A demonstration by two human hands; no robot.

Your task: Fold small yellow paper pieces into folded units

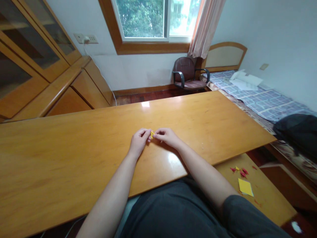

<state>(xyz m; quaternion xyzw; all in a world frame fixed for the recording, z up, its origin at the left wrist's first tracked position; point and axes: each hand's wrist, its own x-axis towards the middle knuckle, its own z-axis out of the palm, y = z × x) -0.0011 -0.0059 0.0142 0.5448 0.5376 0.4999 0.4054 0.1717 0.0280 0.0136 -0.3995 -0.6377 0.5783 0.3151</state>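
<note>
Between my two hands, just over the wooden table (86, 148), is a small piece of folded yellow paper (152, 134). My left hand (140, 140) pinches its left side, thumb and fingers closed. From the other side my right hand (167, 136) grips the paper's right edge between thumb and forefinger. The fingers cover much of the paper, so its exact folded shape is hard to make out.
On a lower surface (272, 195) at the right lie a stack of yellow paper squares (246, 187) and several small red folded pieces (244, 172), with a small yellow one (237, 168) among them. Beyond stand an armchair (185, 71) and a bed (267, 102) with a black bag (297, 134).
</note>
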